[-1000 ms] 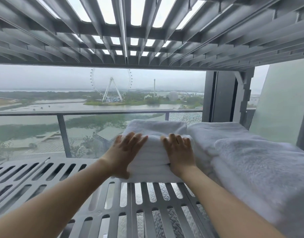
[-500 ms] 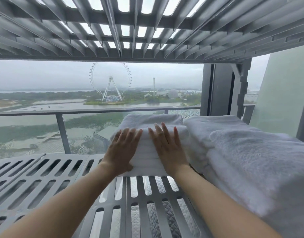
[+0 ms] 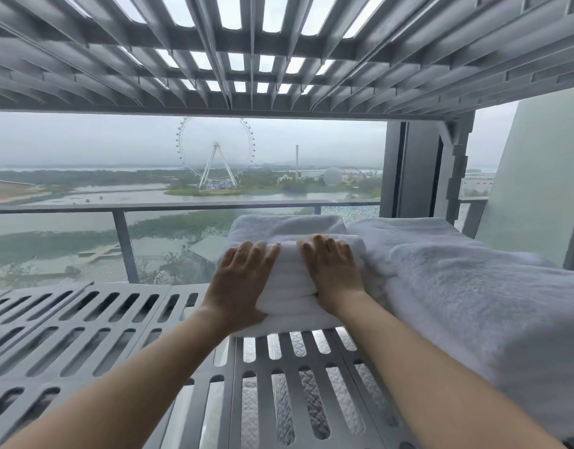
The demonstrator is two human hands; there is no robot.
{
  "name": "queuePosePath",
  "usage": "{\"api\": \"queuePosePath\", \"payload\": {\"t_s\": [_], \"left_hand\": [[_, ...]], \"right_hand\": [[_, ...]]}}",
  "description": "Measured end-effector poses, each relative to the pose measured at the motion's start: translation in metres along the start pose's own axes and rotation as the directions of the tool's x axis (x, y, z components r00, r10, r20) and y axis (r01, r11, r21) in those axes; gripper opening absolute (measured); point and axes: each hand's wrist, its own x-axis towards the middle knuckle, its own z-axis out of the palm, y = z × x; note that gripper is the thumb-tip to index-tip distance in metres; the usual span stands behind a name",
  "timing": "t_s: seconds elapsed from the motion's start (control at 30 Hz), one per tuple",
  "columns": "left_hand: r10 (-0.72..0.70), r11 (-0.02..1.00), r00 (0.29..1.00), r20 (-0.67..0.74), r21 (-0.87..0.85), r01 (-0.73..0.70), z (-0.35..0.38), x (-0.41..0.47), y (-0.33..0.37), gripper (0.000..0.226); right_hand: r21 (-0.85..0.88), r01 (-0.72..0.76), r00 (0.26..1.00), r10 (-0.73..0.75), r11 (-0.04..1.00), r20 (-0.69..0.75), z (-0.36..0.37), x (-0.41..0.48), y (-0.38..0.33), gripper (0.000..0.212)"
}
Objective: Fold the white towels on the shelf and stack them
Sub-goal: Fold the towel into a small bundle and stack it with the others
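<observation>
A stack of folded white towels (image 3: 290, 286) sits on the slatted grey shelf (image 3: 84, 322), at its middle back. My left hand (image 3: 238, 280) lies flat on the stack's left front, fingers straight and together. My right hand (image 3: 332, 273) presses flat on its right front, fingertips over the top fold. A lower folded towel (image 3: 285, 225) shows behind the fingers. To the right lies a loose pile of white towels (image 3: 473, 293), touching the stack's right side.
Another slatted shelf (image 3: 279, 53) hangs close overhead. A shelf post (image 3: 454, 170) stands at the back right. Behind the shelf is a glass balcony railing (image 3: 123, 241). Bare shelf slats stretch to the left and in front of the stack.
Both hands have slid a little forward over the stack and stay flat on it. The camera has tilted slightly upward.
</observation>
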Motion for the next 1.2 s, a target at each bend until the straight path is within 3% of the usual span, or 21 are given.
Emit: {"api": "queuePosePath", "payload": {"t_s": [0.17, 0.23, 0.33, 0.4, 0.5, 0.63, 0.8, 0.97, 1.07, 1.13, 1.2], "left_hand": [[0.039, 0.999, 0.998, 0.042, 0.024, -0.04, -0.006, 0.004, -0.009, 0.118], [0.049, 0.998, 0.995, 0.089, 0.039, -0.053, -0.005, 0.007, -0.014, 0.12], [0.073, 0.992, 0.992, 0.1, 0.094, -0.083, 0.0, 0.011, -0.022, 0.12], [0.11, 0.99, 0.99, 0.085, 0.078, -0.116, -0.005, 0.018, -0.03, 0.112], [0.065, 0.993, 0.997, 0.038, -0.106, -0.06, -0.015, 0.034, -0.048, 0.079], [0.029, 0.909, 0.982, 0.186, -0.414, 0.052, -0.013, 0.042, -0.058, 0.058], [-0.05, 0.966, 0.999, -0.021, -0.254, 0.043, -0.014, 0.037, -0.045, 0.049], [-0.092, 0.982, 0.995, -0.037, -0.166, 0.084, -0.013, 0.032, -0.041, 0.051], [-0.171, 0.98, 0.982, -0.078, -0.117, 0.162, -0.016, 0.041, -0.038, 0.062], [-0.165, 0.965, 0.985, -0.057, -0.217, 0.149, -0.017, 0.053, -0.033, 0.064], [-0.078, 0.929, 0.995, 0.056, -0.358, 0.093, -0.012, 0.062, -0.028, 0.061]], "right_hand": [[0.068, -0.022, 0.997, 0.017, 0.997, 0.074, -0.011, 0.008, 0.005, 0.085], [0.223, -0.047, 0.994, 0.023, 0.974, 0.111, -0.02, 0.015, 0.008, 0.075], [0.514, -0.102, 0.99, 0.034, 0.852, 0.14, -0.032, 0.027, 0.01, 0.051], [0.59, -0.122, 0.991, 0.063, 0.799, 0.119, -0.033, 0.032, 0.012, 0.04], [0.518, -0.087, 0.995, 0.054, 0.851, 0.078, -0.025, 0.03, 0.015, 0.038], [0.484, -0.019, 1.0, 0.027, 0.875, -0.009, -0.015, 0.026, 0.018, 0.041], [0.505, 0.014, 0.986, 0.074, 0.863, -0.153, -0.014, 0.033, 0.016, 0.033], [0.61, -0.093, 0.99, 0.138, 0.787, -0.026, -0.023, 0.032, 0.02, 0.043], [0.628, -0.092, 0.976, 0.196, 0.773, -0.097, -0.034, 0.041, 0.013, 0.043], [0.591, -0.053, 0.977, 0.164, 0.805, -0.135, -0.037, 0.049, 0.003, 0.039], [0.564, -0.083, 0.992, 0.124, 0.822, -0.034, -0.031, 0.052, 0.0, 0.043]]}}
